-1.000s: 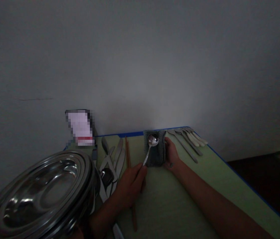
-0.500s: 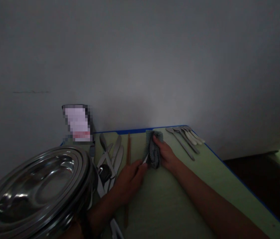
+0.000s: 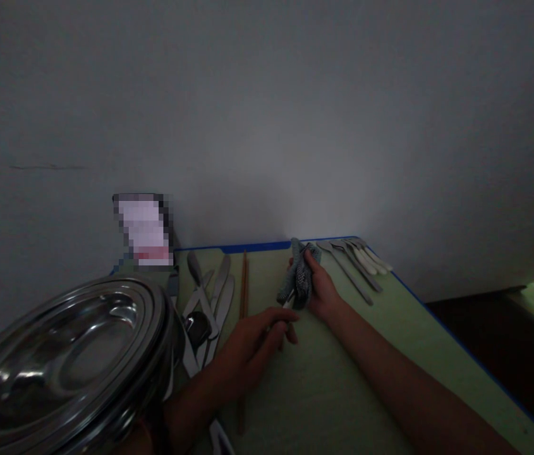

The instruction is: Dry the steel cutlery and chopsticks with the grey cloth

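Cloth (image 3: 301, 284) bunched round a utensil (image 3: 289, 299), approx. mid-surface (image 3: 318, 392); looks mid-job.
R hand (image 3: 322, 287): grip clenched on cloth; L hand (image 3: 260, 338) at the handle, can't tell if it's pinching. From the cloth: neat cutlery row (image 3: 364, 270) at 3 o'clock, prob. done; jumbled pile (image 3: 222, 278) at 9, prob. left to do, w/ chopsticks (image 3: 244, 284) nearer, partly under L arm. Steel dish (image 3: 153, 303) crowds 8 o'clock. Blue edge (image 3: 271, 245) close at 12, wall (image 3: 267, 126) behind, so little room there; R edge drops off at 4. Best open room: 6 o'clock, btwn forearms.
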Tool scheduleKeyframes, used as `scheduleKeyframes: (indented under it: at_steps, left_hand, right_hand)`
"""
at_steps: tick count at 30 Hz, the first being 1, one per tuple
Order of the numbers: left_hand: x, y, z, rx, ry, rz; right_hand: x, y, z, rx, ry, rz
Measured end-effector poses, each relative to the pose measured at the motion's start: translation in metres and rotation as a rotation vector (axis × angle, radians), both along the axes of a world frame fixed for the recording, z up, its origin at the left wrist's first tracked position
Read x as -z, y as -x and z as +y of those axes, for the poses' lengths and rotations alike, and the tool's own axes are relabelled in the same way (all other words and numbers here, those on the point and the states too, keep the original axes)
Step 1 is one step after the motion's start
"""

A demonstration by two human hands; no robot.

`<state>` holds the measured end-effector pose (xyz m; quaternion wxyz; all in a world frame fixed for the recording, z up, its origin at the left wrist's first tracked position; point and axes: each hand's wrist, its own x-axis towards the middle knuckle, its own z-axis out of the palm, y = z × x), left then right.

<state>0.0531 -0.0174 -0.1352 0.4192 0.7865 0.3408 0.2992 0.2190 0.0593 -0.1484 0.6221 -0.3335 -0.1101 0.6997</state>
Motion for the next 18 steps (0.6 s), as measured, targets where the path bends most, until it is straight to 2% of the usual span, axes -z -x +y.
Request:
scheduleKeyframes:
  at_steps: [4, 9, 14, 18]
  left_hand:
    - [-0.0001, -0.0037, -0.0033, 0.043, -0.042, 0.116]
    - [-0.0018, -0.0032, -0.0062, -0.041, 0.017, 0.039]
    - [-0.0040, -0.0013, -0.0049, -0.141, 0.017, -0.040]
    - [-0.0030, -0.0019, -0.0007, -0.175, 0.004, -0.004]
  right_hand:
    - [0.0034, -0.0013, -0.0004, -0.068, -0.031, -0.122]
    - [-0.0012, 0.0010, -0.0018, -0.108, -0.042, -0.237]
    - [-0.0063, 0.0026, -0.0041, -0.117, -0.056, -0.214]
    - [-0.0054, 0.0003, -0.0029, -0.135, -0.103, -0.089]
